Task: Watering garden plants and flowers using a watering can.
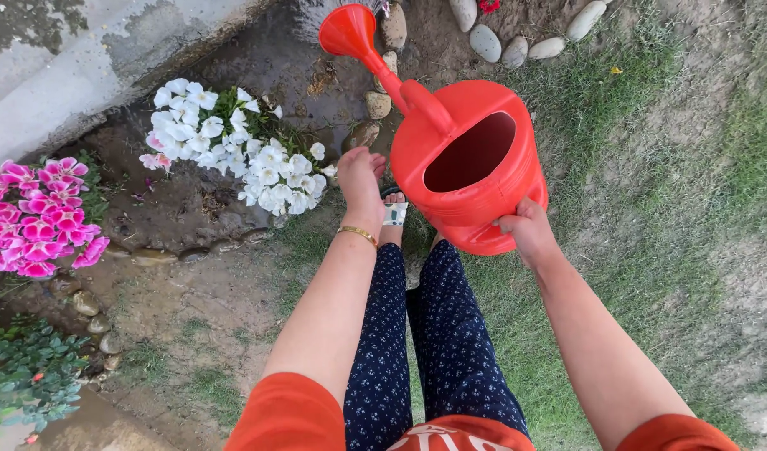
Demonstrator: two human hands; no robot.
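Watering can [467, 159], red stiff plastic, hangs tilted over grass beside white flowers [241, 150]; right hand [525, 232] clamps its rear, likely the best hold; left hand [360, 179] hovers, fingers loosely together

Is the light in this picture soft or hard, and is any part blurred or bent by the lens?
Head view: the light is soft and even, with no hard shadows on the grass. The red watering can shows no strong glare; its opening is dark inside. The right hand at the can's base and the left hand look sharp. The wide lens stretches both forearms toward the bottom edge.
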